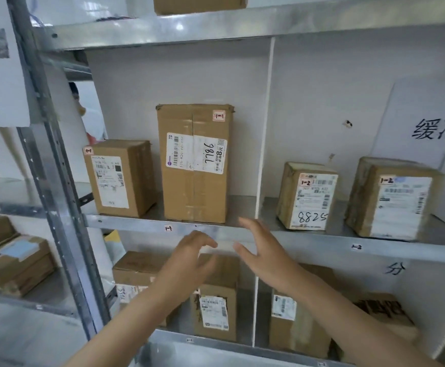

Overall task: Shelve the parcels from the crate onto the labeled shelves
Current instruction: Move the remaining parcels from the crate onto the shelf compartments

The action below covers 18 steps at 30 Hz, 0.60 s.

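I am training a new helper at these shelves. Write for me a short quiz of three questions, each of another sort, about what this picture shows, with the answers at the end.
1. True or false: the left hand grips a parcel.
2. How many parcels are in view in the bay tagged 1-2 on the middle shelf? A one, B two, C four.
3. Fill the gap: in the bay tagged 1-1, the tall parcel stands to the ___ of the smaller parcel.
Key: 1 false, it and the right hand are both empty; 2 B; 3 right.
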{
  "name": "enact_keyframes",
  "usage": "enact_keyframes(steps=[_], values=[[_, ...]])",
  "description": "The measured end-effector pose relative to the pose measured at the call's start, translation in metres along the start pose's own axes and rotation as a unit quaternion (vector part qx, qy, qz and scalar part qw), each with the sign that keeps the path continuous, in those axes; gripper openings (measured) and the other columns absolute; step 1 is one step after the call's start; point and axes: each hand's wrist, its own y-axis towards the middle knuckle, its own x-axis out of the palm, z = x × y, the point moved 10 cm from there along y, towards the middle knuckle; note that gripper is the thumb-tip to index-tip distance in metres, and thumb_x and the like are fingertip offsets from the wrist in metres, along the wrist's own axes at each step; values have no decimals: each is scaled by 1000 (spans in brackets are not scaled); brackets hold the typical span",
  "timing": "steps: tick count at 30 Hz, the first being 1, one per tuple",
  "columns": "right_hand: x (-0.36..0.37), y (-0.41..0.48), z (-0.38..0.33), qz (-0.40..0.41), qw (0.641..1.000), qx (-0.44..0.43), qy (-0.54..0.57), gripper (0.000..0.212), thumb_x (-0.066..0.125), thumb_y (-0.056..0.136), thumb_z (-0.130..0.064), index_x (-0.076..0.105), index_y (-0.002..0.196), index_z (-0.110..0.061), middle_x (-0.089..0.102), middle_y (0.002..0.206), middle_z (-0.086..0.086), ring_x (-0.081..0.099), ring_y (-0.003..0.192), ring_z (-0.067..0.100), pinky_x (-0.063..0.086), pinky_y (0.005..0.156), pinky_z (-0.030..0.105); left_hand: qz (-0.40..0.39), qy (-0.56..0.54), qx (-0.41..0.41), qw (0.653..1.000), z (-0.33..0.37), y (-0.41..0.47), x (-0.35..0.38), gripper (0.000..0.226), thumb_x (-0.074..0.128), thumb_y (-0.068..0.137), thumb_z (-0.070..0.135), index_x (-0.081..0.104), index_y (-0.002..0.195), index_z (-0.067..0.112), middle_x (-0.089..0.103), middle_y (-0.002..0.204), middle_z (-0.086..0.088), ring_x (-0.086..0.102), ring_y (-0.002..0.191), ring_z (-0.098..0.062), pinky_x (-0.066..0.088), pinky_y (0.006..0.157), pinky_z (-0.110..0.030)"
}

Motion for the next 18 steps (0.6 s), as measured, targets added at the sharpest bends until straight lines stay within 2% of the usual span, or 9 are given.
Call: enact_keyframes(steps=[3, 5, 7, 10, 11, 13, 16, 18], values=[[-39, -46, 25, -14, 1000, 2, -11, 43, 57, 97, -40, 43, 137, -38, 46, 137, -24, 43, 123, -9, 38, 106, 22, -43, 18, 65, 997, 64, -4, 40, 21, 58, 91, 38, 54, 112, 37, 53, 109, 22, 51, 94, 6, 39, 81, -10], [-74, -85, 57, -39, 998, 31, -48, 37, 58, 94, -48, 47, 128, -44, 45, 126, -34, 47, 118, -9, 43, 104, 28, -61, 31, 95, 993, 105, -10, 71, 20, 57, 91, 39, 53, 110, 37, 55, 99, 22, 55, 88, 6, 38, 74, -8], [-121, -129, 95, -37, 994, 76, -72, 38, 60, 89, -54, 47, 125, -48, 45, 122, -35, 47, 116, -9, 44, 102, 28, -94, 30, 113, 989, 140, -18, 111, 26, 57, 91, 39, 52, 116, 36, 56, 106, 21, 54, 85, 8, 37, 72, -7], [-195, -206, 149, 3, 982, 147, -120, 50, 66, 85, -54, 48, 131, -43, 48, 128, -29, 52, 116, -2, 47, 98, 30, -152, 9, 146, 977, 202, -31, 186, 40, 57, 91, 41, 49, 130, 34, 51, 131, 15, 50, 113, -3, 41, 96, -21], [-216, -233, 163, 14, 977, 168, -132, 53, 68, 85, -51, 48, 132, -41, 48, 130, -25, 52, 118, 1, 47, 98, 31, -162, 13, 170, 972, 230, -36, 212, 42, 57, 91, 42, 48, 130, 34, 51, 132, 14, 48, 118, -6, 40, 97, -22], [-257, -286, 188, 41, 967, 212, -133, 55, 71, 84, -45, 48, 134, -41, 48, 136, -19, 50, 124, 5, 44, 103, 32, -187, 6, 211, 959, 288, -47, 265, 41, 59, 89, 42, 48, 127, 33, 54, 127, 12, 50, 116, -10, 41, 91, -23], [-316, -373, 214, 96, 953, 260, -123, 51, 71, 83, -43, 44, 123, -58, 46, 136, -18, 47, 127, 5, 40, 100, 24, -229, -19, 238, 944, 369, -71, 341, 52, 60, 87, 43, 45, 133, 25, 52, 132, 6, 51, 118, -16, 40, 96, -24], [-348, -439, 234, 120, 932, 311, -140, 57, 68, 86, -46, 38, 134, -53, 39, 146, -16, 40, 133, 6, 37, 103, 25, -257, -14, 285, 923, 422, -98, 384, 54, 55, 87, 45, 43, 134, 24, 50, 131, 6, 49, 120, -16, 41, 98, -27]])
